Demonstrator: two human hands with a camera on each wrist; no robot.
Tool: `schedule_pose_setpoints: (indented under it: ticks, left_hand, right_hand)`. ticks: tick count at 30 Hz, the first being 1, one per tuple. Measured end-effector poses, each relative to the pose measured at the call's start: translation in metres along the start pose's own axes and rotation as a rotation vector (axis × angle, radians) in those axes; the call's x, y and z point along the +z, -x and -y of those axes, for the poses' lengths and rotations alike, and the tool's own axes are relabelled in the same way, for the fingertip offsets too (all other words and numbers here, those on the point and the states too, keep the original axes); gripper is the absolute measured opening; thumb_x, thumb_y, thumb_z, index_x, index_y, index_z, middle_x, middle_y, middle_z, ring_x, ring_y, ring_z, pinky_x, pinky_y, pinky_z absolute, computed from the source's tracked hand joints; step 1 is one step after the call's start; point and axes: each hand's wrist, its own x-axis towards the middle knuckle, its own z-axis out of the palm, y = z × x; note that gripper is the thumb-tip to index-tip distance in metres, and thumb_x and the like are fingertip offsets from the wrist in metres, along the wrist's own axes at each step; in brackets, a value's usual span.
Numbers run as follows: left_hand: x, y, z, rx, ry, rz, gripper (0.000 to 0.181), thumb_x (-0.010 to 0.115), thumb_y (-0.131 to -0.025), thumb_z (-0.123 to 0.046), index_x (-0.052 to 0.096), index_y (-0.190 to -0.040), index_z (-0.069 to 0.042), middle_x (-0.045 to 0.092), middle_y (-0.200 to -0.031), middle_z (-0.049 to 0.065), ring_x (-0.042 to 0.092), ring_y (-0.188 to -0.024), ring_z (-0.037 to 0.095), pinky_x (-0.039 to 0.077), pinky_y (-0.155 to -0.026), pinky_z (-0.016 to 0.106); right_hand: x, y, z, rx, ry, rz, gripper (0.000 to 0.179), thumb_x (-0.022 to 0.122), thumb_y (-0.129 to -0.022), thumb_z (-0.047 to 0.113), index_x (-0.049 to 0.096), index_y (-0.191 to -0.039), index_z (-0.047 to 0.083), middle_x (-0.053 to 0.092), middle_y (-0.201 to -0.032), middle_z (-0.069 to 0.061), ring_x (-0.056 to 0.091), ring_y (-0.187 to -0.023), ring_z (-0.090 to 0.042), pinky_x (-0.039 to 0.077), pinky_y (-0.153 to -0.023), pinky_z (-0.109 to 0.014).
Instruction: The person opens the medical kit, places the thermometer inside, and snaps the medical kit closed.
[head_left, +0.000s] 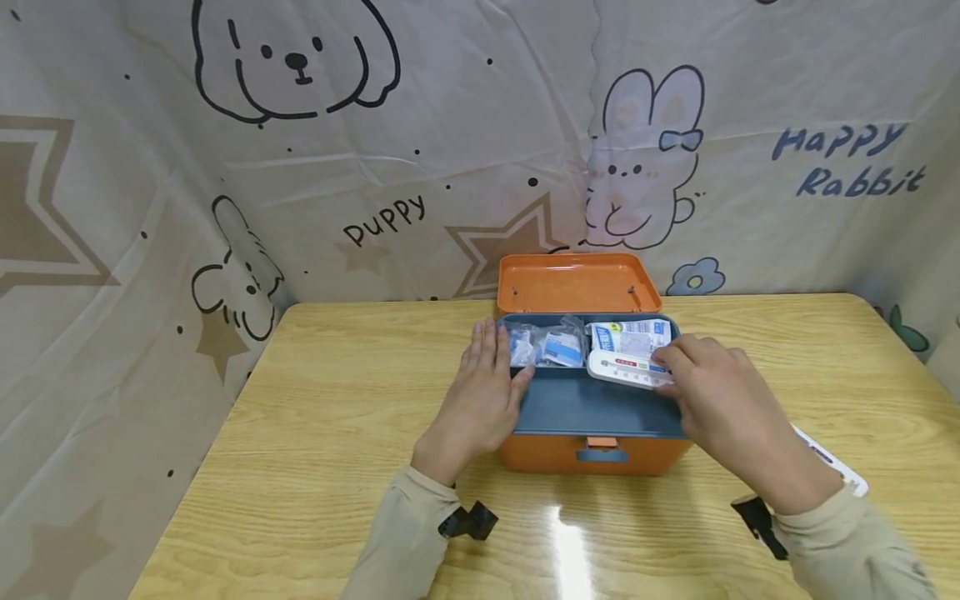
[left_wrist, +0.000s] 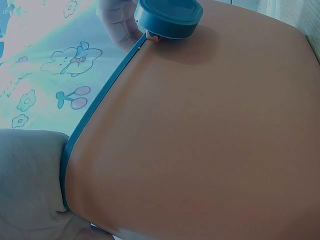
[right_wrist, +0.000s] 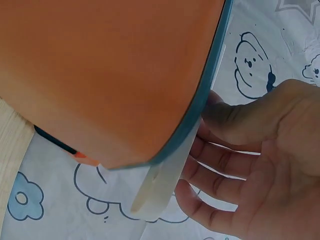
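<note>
An orange toolbox-style case (head_left: 592, 454) with a dark blue tray (head_left: 600, 404) stands with its orange lid (head_left: 577, 283) raised at the back. My right hand (head_left: 723, 408) pinches the right end of a white flat thermometer (head_left: 626, 369), with a printed scale and coloured labels, over the right compartment. Under the case rim in the right wrist view, its white body (right_wrist: 167, 170) shows beside my fingers. A white and blue packet (head_left: 630, 336) lies behind it. My left hand (head_left: 480, 400) rests on the tray's left edge, fingers extended, beside clear bags of small blue and white packets (head_left: 547, 346).
A second white strip with markings (head_left: 832, 460) lies on the wooden table (head_left: 337, 400), partly behind my right forearm. A blue latch (head_left: 602, 456) sits on the case front. Printed cloth (head_left: 450, 100) hangs behind and at the sides.
</note>
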Motion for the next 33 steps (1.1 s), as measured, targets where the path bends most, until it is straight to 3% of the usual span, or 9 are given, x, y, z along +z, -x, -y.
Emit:
schedule_pose_setpoints:
  ticks: [18,33]
  left_hand:
    - [-0.001,-0.001,0.0,0.008,0.009,-0.014,0.066,0.02,-0.106,-0.041,0.006,-0.152,0.004,-0.01,-0.158,0.02,-0.011,-0.145,0.033,0.006,-0.118,0.045]
    - [0.0,-0.002,0.002,0.006,0.024,-0.005,0.066,0.017,-0.105,-0.042,0.003,-0.152,0.002,-0.013,-0.158,0.018,-0.015,-0.145,0.031,0.006,-0.118,0.044]
  right_hand:
    - [0.004,-0.009,0.018,0.009,0.023,0.102,0.034,0.078,-0.078,0.001,0.066,-0.11,-0.004,0.064,-0.103,-0.017,0.057,-0.099,-0.037,0.047,-0.084,-0.054]
    - [0.01,-0.012,0.025,-0.029,0.035,0.085,0.033,0.079,-0.078,0.003,0.066,-0.109,-0.003,0.064,-0.103,-0.017,0.059,-0.097,-0.035,0.048,-0.082,-0.052]
